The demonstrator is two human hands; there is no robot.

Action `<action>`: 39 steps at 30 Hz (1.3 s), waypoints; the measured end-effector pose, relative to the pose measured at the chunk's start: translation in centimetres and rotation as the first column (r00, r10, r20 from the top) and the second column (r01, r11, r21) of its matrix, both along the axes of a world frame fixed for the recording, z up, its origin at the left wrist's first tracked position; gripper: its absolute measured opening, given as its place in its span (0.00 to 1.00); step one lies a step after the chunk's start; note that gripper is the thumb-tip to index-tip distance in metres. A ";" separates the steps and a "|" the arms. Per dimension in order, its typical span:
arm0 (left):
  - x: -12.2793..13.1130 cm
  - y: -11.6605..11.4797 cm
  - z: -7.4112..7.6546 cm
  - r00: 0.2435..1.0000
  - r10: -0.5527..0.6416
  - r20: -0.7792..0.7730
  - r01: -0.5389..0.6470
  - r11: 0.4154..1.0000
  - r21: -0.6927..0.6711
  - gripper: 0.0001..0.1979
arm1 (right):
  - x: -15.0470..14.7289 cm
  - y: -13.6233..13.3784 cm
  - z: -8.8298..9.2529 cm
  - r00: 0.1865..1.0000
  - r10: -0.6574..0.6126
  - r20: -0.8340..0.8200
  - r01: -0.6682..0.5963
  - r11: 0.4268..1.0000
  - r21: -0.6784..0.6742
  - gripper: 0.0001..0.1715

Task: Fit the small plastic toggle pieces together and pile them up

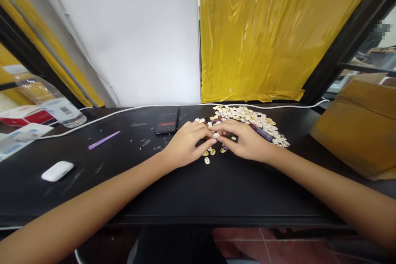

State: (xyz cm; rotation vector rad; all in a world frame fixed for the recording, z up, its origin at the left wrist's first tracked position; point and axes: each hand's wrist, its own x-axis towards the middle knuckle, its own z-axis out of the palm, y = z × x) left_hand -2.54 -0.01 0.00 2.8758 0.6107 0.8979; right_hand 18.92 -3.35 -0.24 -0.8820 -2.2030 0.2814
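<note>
A heap of small white and cream pieces lies on the black table toward the back, right of centre. My left hand and my right hand meet at the heap's near left edge, fingertips together. Both hands pinch one small white piece between them. A few loose pieces lie just below the fingers. A purple pen-like tool rests in the heap beside my right hand.
A black phone lies behind my left hand. A purple stick, a white earbud case and a plastic bottle are at the left. A white cable runs along the back. A cardboard box stands at the right.
</note>
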 end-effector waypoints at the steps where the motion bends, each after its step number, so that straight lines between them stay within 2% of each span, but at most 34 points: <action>1: 0.0 0.0 -0.1 1.000 0.007 -0.013 -0.007 1.000 -0.013 0.10 | 0.0 -0.1 0.0 1.000 -0.003 -0.006 0.003 1.000 -0.028 0.13; 5: 0.1 0.2 -0.3 0.998 0.046 -0.033 -0.048 0.998 -0.047 0.12 | -0.2 -0.3 -0.1 0.998 0.031 -0.063 -0.041 0.986 -0.162 0.09; 7: 0.1 0.3 -0.4 0.999 -0.006 -0.035 0.004 0.999 -0.048 0.10 | -0.4 -0.5 -0.1 0.995 0.052 -0.086 -0.068 0.979 -0.194 0.07; 9: 0.1 0.3 -0.4 0.997 -0.074 -0.038 0.072 0.996 -0.050 0.09 | -0.6 -0.7 0.0 0.994 0.054 -0.094 -0.072 0.979 -0.190 0.04; 11: 0.0 0.2 -0.2 0.995 -0.094 -0.032 0.093 0.994 -0.050 0.10 | -0.7 -0.8 0.1 0.994 0.054 -0.098 -0.071 0.982 -0.174 0.04; 16: -0.1 0.3 0.2 0.999 -0.018 0.043 0.021 0.998 -0.067 0.10 | 0.4 -0.1 0.4 0.995 0.019 -0.102 -0.035 0.986 -0.165 0.07; 18: -0.3 0.5 0.1 0.999 -0.022 0.028 0.025 0.996 -0.089 0.08 | 1.3 0.3 0.3 0.997 0.012 -0.077 -0.028 0.977 -0.212 0.08; 22: -0.4 0.7 -0.2 0.997 -0.031 -0.070 0.025 0.995 -0.092 0.05 | 2.5 1.1 -0.1 0.997 0.021 0.077 0.001 0.959 -0.283 0.10; 25: -0.4 0.7 -0.2 0.995 -0.005 -0.101 -0.004 0.996 -0.086 0.06 | 2.7 1.7 -0.6 0.993 -0.057 0.106 0.081 0.969 -0.232 0.10; 28: -0.3 0.7 -0.1 0.993 0.007 -0.116 -0.017 0.997 -0.079 0.06 | 3.0 2.5 -1.3 0.975 -0.168 0.143 0.181 0.980 -0.081 0.10; 31: -0.3 0.7 -0.1 0.992 -0.005 -0.124 -0.007 0.996 -0.091 0.03 | 3.4 3.1 -1.6 0.949 -0.205 0.238 0.210 0.978 0.003 0.12; 34: -0.4 0.7 -0.1 0.988 -0.073 -0.133 0.060 0.993 -0.099 0.07 | 3.4 3.2 -1.5 0.934 -0.215 0.285 0.223 0.975 0.002 0.09; 39: -0.4 0.5 -0.2 0.954 -0.231 -0.190 0.220 0.972 -0.079 0.10 | 2.8 2.8 -1.2 0.926 -0.262 0.272 0.273 0.962 -0.004 0.05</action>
